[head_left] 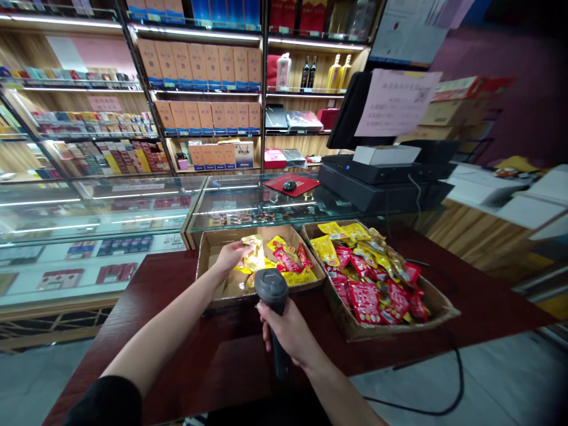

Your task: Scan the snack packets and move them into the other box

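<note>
My left hand point(233, 257) pinches a yellow snack packet point(254, 251) over the left cardboard tray point(213, 290). Red and yellow packets point(290, 260) lie in that tray's right part. In my right hand point(290, 331) is a black handheld scanner point(271, 290), my fingers wrapped round its handle and its head upright in front of the tray. To the right, a second cardboard tray point(355, 331) is heaped with red and yellow packets point(366, 302).
Both trays rest on a dark red table point(177, 331). Behind stands a glass display counter point(146, 207) with a mouse point(289, 186) on a red mat. A monitor point(350, 112) is at the right. A black cable point(459, 378) loops at the lower right.
</note>
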{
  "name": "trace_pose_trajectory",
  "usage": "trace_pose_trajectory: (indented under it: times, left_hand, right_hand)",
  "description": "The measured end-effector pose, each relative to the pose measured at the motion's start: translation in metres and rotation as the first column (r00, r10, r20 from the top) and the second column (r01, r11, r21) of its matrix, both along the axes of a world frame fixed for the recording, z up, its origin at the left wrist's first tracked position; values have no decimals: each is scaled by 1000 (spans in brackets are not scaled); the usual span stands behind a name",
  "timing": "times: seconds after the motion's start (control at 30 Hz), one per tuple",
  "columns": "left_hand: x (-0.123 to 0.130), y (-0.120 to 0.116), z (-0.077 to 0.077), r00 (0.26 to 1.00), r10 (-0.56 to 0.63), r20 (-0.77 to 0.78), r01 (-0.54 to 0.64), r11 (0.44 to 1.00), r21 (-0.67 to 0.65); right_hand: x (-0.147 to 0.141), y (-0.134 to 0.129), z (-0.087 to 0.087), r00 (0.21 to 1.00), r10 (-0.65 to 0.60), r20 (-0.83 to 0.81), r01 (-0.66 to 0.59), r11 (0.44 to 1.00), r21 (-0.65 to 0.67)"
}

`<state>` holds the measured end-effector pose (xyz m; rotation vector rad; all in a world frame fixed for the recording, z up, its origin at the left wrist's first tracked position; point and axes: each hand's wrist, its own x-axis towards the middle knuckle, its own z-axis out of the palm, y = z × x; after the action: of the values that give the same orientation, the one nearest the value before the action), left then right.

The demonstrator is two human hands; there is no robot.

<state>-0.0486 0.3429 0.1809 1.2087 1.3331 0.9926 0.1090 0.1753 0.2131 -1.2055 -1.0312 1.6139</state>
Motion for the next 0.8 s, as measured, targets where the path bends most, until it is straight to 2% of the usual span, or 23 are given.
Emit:
trace_pose_trajectory:
  times: [0.17, 0.27, 0.4, 0.47, 0.57, 0.63, 0.8]
  left_hand:
    - [3, -5, 8, 1000, 21, 12, -21, 1000, 20]
    - [3, -8, 12, 999, 20, 37, -21, 1000, 12]
    - [5, -13, 22, 992, -25, 124, 33, 998, -60]
    - [11, -13, 33, 983, -69, 172, 89, 990, -109]
    - [34, -8, 52, 959, -149, 239, 188, 971, -149]
    - [59, -1, 63, 946, -183, 269, 230, 961, -151]
    - [138, 7, 76, 908, -289, 303, 342, 929, -139]
  right_hand:
    - [0, 0, -3, 999, -13, -39, 14, 1000, 24]
    - [8, 8, 1, 990, -85, -109, 96, 991, 96]
    - [32, 36, 17, 980, -193, -58, 200, 963, 183]
    - [46, 54, 29, 973, -214, -89, 226, 963, 150]
    - [68, 76, 49, 965, -185, -185, 194, 980, 33]
    - [85, 84, 60, 966, -177, -188, 179, 984, -6]
    - [148, 77, 73, 948, -306, -86, 308, 951, 19]
